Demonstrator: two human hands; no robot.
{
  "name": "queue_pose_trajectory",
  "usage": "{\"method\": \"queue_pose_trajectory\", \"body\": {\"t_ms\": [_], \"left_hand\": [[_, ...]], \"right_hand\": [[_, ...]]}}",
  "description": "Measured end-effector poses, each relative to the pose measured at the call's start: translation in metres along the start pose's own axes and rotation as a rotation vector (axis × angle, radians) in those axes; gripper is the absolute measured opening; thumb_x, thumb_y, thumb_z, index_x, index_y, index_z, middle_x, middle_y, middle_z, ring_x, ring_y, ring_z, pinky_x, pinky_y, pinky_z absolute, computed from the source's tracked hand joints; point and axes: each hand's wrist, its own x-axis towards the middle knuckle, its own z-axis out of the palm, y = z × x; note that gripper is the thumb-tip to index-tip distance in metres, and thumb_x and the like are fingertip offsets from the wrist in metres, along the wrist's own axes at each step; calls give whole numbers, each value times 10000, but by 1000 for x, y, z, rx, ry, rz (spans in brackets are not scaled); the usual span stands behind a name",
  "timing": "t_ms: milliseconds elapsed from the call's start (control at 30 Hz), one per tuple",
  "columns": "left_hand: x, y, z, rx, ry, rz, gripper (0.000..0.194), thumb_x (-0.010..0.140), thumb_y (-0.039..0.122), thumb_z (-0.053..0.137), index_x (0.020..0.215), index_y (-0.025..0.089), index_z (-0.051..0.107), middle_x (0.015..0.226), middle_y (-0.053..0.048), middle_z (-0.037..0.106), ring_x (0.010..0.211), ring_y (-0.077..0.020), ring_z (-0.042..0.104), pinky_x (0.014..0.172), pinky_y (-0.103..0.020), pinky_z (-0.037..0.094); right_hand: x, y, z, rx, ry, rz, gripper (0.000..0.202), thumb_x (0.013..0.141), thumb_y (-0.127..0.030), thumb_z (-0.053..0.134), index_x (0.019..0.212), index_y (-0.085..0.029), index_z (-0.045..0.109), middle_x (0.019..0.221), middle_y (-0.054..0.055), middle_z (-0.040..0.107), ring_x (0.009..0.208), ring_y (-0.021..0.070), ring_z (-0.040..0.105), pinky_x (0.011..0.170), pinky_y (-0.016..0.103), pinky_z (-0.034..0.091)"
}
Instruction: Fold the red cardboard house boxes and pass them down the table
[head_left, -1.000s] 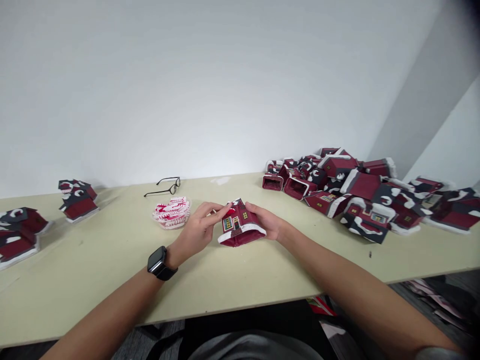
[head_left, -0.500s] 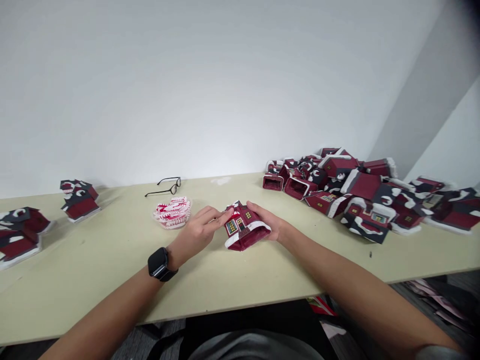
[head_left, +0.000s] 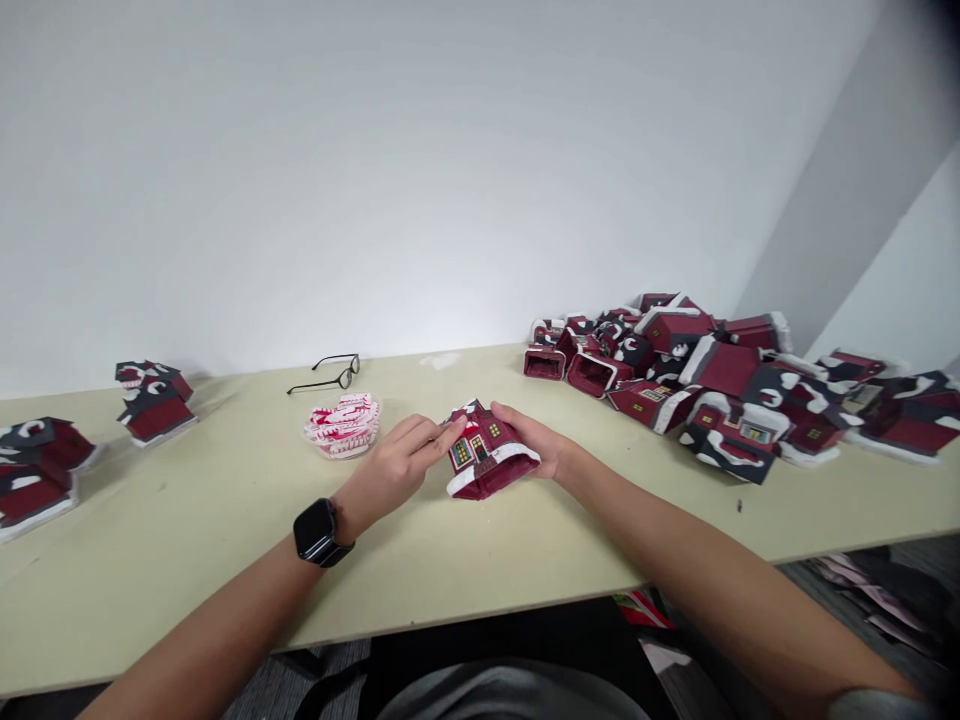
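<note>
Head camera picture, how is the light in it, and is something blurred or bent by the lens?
Head view: soft light, brighter low on the wall; faint shadows on the table beside the left house models; top right corner dark; forearms look stretched, probably by a wide lens; windows on the held house readable, no strong blur.

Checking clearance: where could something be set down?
The tabletop is open between the left forearm and leftmost houses, and, but for a dark speck, between the right forearm and house pile. Crowded: that pile, and beside the held house.
</note>
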Motion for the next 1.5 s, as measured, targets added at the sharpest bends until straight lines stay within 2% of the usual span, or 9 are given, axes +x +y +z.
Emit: {"method": "queue_pose_trajectory", "body": {"t_ms": [433, 800, 1067, 1267, 1500], "left_hand": [[0, 1, 0, -64, -1, 9, 697, 985, -56, 418, 1621, 219, 343, 1025, -77, 671, 939, -188, 571, 815, -342, 568], [2, 8, 0, -166, 25, -33, 774, 922, -113, 378, 1594, 271, 405, 1074, -79, 642, 990, -189, 564, 839, -341, 548], [6, 12, 3, -203, 117, -163, 598, 971, 50, 589, 1515, 293, 524, 1146, -91, 654, 1028, -206, 584, 874, -369, 529], [4, 13, 5, -226, 131, -144, 623, 969, 19, 552, 1533, 279, 505, 997, -61, 636, 917, -182, 574, 791, -327, 521], [4, 13, 6, -236, 156, -88, 666, 949, -44, 475, 1533, 276, 502, 970, -56, 643, 918, -181, 571, 797, -332, 529]], "right_hand": [[-2, -2, 0, -28, -8, 23, 476, 950, -577, 651, 1172, -159, 693, 1010, 92, 796, 812, 212, 751, 788, 338, 592], [-2, -2, -3, -51, -57, 3, 479, 936, -564, 672, 1169, -147, 713, 1000, 92, 801, 760, 198, 740, 713, 305, 592], [-1, -1, -3, -51, -8, -3, 429, 909, -560, 713, 1047, -155, 722, 943, 79, 800, 736, 198, 738, 702, 308, 594], [2, 1, -6, -65, -4, 18, 434, 925, -553, 687, 1073, -147, 722, 963, 92, 805, 756, 202, 752, 710, 308, 602], [4, 5, -9, -75, -19, 25, 515, 889, -585, 713, 1158, -146, 714, 1011, 111, 808, 806, 227, 764, 754, 338, 606]]}}
